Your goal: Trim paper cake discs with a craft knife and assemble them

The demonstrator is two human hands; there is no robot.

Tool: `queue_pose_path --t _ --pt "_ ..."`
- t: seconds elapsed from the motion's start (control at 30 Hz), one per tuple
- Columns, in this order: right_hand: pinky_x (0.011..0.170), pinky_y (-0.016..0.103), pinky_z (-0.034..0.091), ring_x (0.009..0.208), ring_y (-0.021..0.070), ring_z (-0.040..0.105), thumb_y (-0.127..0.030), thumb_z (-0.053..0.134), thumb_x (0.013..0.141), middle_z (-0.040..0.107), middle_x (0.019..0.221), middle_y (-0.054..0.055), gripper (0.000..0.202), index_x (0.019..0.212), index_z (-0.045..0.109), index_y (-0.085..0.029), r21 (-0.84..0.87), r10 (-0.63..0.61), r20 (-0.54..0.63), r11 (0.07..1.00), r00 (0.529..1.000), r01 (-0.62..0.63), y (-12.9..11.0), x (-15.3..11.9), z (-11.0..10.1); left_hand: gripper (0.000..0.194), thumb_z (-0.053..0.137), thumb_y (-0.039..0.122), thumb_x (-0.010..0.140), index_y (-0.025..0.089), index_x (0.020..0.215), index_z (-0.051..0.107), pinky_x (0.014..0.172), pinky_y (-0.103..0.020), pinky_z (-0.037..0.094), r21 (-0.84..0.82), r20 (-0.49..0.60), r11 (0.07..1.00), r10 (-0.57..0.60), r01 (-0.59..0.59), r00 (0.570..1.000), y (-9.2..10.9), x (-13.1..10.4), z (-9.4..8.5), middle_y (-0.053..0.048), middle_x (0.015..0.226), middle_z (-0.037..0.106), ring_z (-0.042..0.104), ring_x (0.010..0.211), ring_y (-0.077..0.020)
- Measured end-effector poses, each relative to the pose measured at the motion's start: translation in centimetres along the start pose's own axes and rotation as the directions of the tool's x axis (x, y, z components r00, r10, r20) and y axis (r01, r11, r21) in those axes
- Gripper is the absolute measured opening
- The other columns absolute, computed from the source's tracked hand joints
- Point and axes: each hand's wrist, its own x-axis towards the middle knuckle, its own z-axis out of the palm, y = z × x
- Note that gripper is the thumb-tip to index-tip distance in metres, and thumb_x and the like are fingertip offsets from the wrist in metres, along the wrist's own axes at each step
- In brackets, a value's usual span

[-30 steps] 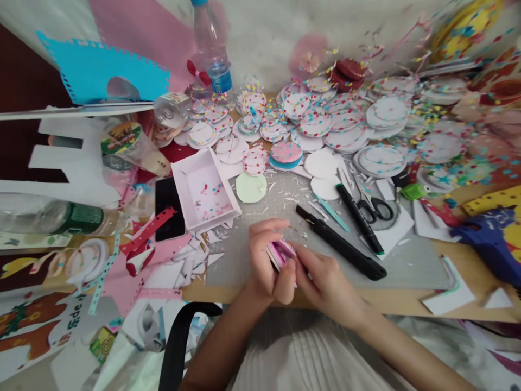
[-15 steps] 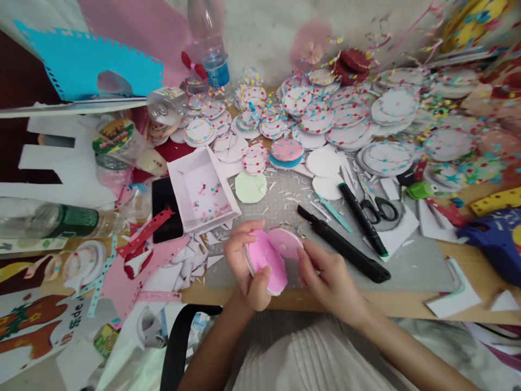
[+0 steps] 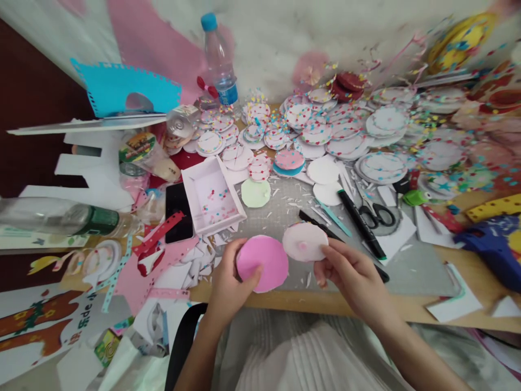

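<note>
Bright-pink round disc (image 3: 268,252), seemingly paper or thin card, faces the camera above the front edge of the wooden table (image 3: 411,308). The left hand (image 3: 232,285) pinches it: thumb laid on the lower face, fingers curled behind the left rim, their tips out of sight. The right hand (image 3: 356,277) nips a smaller whitish round disc (image 3: 307,233) between thumb and fingers at its right edge, just beside the pink one; whether the two rims touch I cannot tell.

Good handling here, as I judge it, means a light grip near the rims, since thin discs probably crease under a hard thumb. Fingers are best clear of the small pale-pink dab (image 3: 302,246) on the whitish face (it may be sticky, though the view does not prove it). Level wrists should make the edges easier to compare. Elbow room matters too: the long black tool (image 3: 313,218) lies partly hidden behind the whitish disc and right hand, so that wrist should stay lifted.
</note>
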Motion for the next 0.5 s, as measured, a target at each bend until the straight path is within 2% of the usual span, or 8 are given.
queue_pose_path --t 0.1,0.23,0.4,0.5 --pt "0.05 0.021 0.044 0.05 0.0101 0.052 -0.044 0.062 0.089 0.06 0.054 -0.003 0.029 0.1 0.066 -0.018 0.011 0.003 0.019 1.0 1.0 -0.003 -0.4 -0.3 0.6 0.054 0.074 0.03 0.075 0.026 0.123 0.05 0.096 -0.038 0.048 0.0 -0.006 1.0 -0.03 0.03 1.0 0.0 0.2 0.3 -0.007 0.125 0.06 0.059 0.114 -0.025" --pt "0.046 0.019 0.039 0.048 0.0081 0.048 -0.042 0.066 0.087 0.057 0.054 -0.004 0.028 0.102 0.065 -0.018 -0.037 -0.036 0.045 0.999 0.998 0.038 -1.0 -1.1 1.5 0.044 0.071 0.03 0.078 0.026 0.118 0.054 0.094 -0.039 0.048 -0.015 -0.071 1.0 -0.019 0.018 0.997 0.7 -0.1 0.1 -0.006 0.119 0.063 0.06 0.111 -0.0244" --pt "0.04 0.017 0.03 0.043 0.0046 0.041 -0.04 0.069 0.085 0.052 0.054 -0.006 0.024 0.094 0.064 -0.019 -0.062 -0.075 0.052 0.995 0.996 0.078 -1.3 -2.4 1.7 0.036 0.067 0.032 0.083 0.022 0.116 0.056 0.097 -0.039 0.047 -0.195 -0.124 0.979 0.034 -0.058 0.992 1.8 -1.2 -0.7 -0.009 0.118 0.063 0.061 0.11 -0.0241" --pt "0.041 0.017 0.029 0.044 0.0049 0.04 -0.038 0.069 0.085 0.05 0.053 -0.007 0.025 0.101 0.064 -0.019 -0.073 -0.115 0.036 0.99 0.993 0.117 -1.3 -2.4 1.0 0.034 0.066 0.032 0.084 0.021 0.115 0.057 0.099 -0.037 0.047 -0.25 -0.188 0.958 0.094 -0.14 0.978 2.4 -1.7 -1.1 -0.009 0.118 0.062 0.06 0.113 -0.0236"
